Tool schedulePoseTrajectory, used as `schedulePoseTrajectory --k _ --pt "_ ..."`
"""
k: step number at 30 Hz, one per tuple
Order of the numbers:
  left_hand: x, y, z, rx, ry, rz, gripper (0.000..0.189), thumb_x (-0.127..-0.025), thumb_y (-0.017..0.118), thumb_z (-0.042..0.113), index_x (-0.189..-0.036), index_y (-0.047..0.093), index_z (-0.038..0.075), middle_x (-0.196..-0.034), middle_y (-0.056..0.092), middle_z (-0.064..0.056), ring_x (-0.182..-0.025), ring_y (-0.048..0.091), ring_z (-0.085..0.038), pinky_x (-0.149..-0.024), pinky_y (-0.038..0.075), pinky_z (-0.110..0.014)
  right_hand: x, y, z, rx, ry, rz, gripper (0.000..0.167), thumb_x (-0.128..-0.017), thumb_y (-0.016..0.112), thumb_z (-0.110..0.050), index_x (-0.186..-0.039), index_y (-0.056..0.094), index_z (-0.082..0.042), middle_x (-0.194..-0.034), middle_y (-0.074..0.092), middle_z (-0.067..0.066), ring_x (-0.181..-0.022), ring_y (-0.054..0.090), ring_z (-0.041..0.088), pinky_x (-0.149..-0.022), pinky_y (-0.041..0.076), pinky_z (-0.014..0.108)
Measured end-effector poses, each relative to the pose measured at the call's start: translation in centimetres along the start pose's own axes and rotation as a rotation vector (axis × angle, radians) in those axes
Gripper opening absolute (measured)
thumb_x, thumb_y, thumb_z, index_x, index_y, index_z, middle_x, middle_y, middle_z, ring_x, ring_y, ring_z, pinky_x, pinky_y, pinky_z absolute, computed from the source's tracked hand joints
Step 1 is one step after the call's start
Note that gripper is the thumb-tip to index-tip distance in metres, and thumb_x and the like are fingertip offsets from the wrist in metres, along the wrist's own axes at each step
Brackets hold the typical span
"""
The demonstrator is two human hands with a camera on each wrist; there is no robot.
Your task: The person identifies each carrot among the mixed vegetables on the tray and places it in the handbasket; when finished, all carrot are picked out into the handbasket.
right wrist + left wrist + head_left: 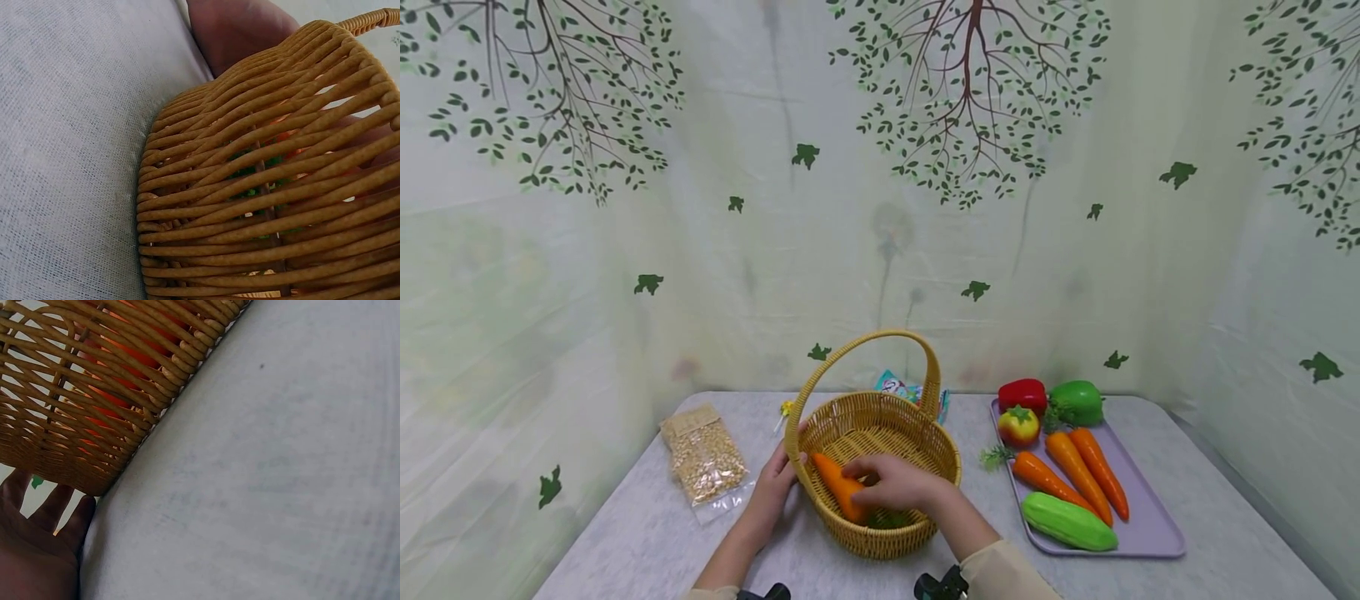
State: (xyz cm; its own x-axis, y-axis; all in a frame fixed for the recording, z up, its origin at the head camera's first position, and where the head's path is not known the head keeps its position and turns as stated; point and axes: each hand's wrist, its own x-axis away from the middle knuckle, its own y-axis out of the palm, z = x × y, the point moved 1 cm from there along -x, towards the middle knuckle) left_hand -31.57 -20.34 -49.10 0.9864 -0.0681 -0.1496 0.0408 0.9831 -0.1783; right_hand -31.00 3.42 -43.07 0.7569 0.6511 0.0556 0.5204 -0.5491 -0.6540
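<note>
A wicker basket [880,546] with a tall arched handle stands on the table. Inside it, toward the left, lies an orange carrot [831,477], its green top partly hidden at the bottom. My right hand [895,483] reaches in over the near right rim and holds the carrot between thumb and fingers. Against the basket's outer left side, near the handle's foot, rests my left hand [773,483]. Its fingers look straight against the weave in the left wrist view. Through the weave, the right wrist view shows green leaves [247,172] and some orange.
On the right, a purple tray [1150,533] bears several carrots [1078,475], a green cucumber-like vegetable [1067,521], peppers [1077,402] and a round red-yellow fruit [1018,427]. A bag of grains [703,454] lies left. Behind the basket are a blue packet [895,385] and a small yellow item [787,408].
</note>
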Motion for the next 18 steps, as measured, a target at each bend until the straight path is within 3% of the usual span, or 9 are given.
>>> schedulePoseTrajectory --k 5,12,18 --pt "-0.03 -0.12 0.05 -0.014 0.012 0.001 0.052 -0.105 0.047 0.029 -0.155 0.035 0.027 -0.163 0.033 -0.003 -0.15 0.03 -0.024 -0.116 0.029 -0.045 -0.06 0.12 0.06 -0.006 0.02 0.067 0.034 -0.093 0.068 -0.025 -0.126 0.067 -0.017 -0.125 0.068 0.001 -0.116 0.061 0.02 -0.097 0.05 0.036" --pt "-0.1 0.05 0.4 -0.039 0.013 0.001 0.053 -0.105 0.047 0.029 -0.156 0.034 0.026 -0.164 0.032 -0.003 -0.15 0.029 -0.023 -0.112 0.032 -0.028 0.08 0.17 -0.05 -0.012 0.011 0.113 0.03 -0.094 0.067 -0.024 -0.123 0.069 -0.018 -0.121 0.069 0.001 -0.112 0.061 0.018 -0.092 0.051 0.034" --pt "-0.48 -0.08 0.2 -0.014 -0.01 -0.044 0.058 -0.107 0.041 0.03 -0.161 0.021 0.023 -0.168 0.021 -0.004 -0.155 0.016 -0.025 -0.122 0.018 -0.045 0.08 0.25 -0.59 -0.058 -0.016 0.182 0.025 -0.095 0.064 -0.023 -0.118 0.072 -0.016 -0.12 0.069 0.001 -0.116 0.061 0.025 -0.096 0.049 0.039"
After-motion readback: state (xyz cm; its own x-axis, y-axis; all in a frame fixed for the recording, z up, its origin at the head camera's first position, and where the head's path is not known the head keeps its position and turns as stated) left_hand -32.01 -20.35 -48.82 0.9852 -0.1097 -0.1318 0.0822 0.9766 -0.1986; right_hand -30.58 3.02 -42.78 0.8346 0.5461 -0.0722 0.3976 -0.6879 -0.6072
